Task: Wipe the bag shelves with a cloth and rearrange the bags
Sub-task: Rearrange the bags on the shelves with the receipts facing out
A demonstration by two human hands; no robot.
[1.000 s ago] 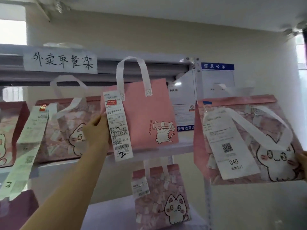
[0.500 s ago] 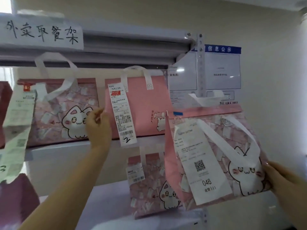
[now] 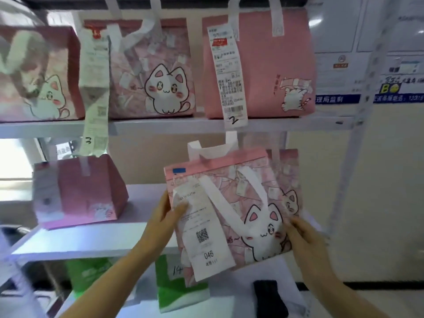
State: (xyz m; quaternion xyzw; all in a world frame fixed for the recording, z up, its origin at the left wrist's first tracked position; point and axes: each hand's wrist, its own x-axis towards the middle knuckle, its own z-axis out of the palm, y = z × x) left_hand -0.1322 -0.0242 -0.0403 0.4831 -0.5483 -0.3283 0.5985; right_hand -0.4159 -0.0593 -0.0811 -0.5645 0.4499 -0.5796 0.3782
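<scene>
A pink cat-print bag [image 3: 250,203] with a white receipt marked 046 is held between both hands in front of the middle shelf [image 3: 96,244]. My left hand [image 3: 164,218] grips its left edge, thumb on the receipt. My right hand [image 3: 302,237] holds its lower right corner. Behind it stands another cat-print bag [image 3: 288,166]. On the upper shelf [image 3: 160,126] stand a cat-print bag [image 3: 158,72], a plain pink bag [image 3: 273,65] with a receipt marked 2, and a blurred bag [image 3: 36,74] at the left. No cloth is in view.
A plain pink bag [image 3: 80,191] sits on the middle shelf's left side. Green bags [image 3: 181,288] and a black object [image 3: 269,297] are on the lowest shelf. A white upright post [image 3: 353,138] bounds the rack on the right, with notices [image 3: 367,53] on the wall.
My view dropped from the upper shelf to the middle one. My left hand left the upper bags and took hold of the 046 bag's left edge; the bag came down toward the middle shelf.
</scene>
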